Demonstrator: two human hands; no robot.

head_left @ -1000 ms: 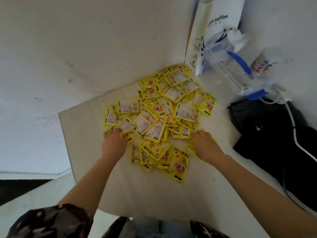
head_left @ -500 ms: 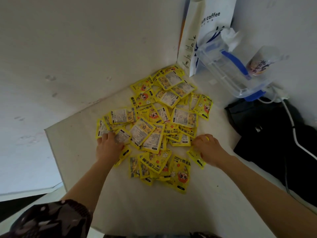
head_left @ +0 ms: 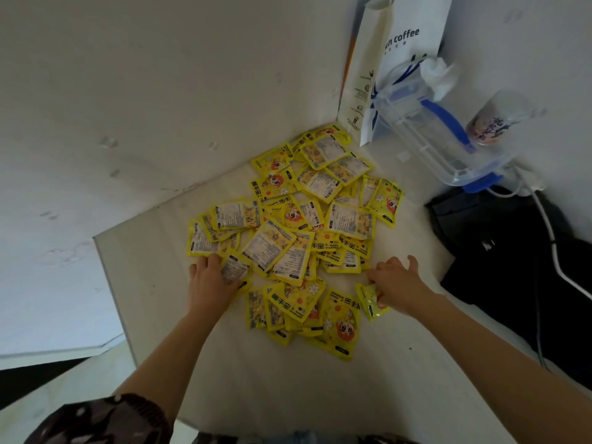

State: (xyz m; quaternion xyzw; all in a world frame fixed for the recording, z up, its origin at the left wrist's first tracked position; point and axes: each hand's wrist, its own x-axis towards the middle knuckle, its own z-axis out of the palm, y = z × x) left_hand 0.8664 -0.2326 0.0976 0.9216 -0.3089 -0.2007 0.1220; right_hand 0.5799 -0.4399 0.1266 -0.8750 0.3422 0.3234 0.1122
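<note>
A loose pile of several yellow hand-warmer packets (head_left: 290,232) covers the pale tabletop (head_left: 256,386) in the corner by the wall. My left hand (head_left: 209,282) lies on the pile's near-left edge, fingers curled, and pinches a white-labelled packet (head_left: 235,267) at the thumb side. My right hand (head_left: 398,282) is at the pile's near-right edge with its thumb raised. It holds one yellow packet (head_left: 370,302) tucked under the palm. How the fingers lie under either hand is hidden.
A white paper coffee bag (head_left: 403,59) stands in the far corner. Beside it are a clear plastic box with blue clips (head_left: 429,139) and a cup (head_left: 490,123). A black bag (head_left: 512,257) with a white cable (head_left: 554,251) lies on the right. The table's left edge (head_left: 110,283) drops off.
Both hands have slid slightly towards me along the pile's near edge. The packet under my right hand came with it, away from the pile. The camera has also shifted.
</note>
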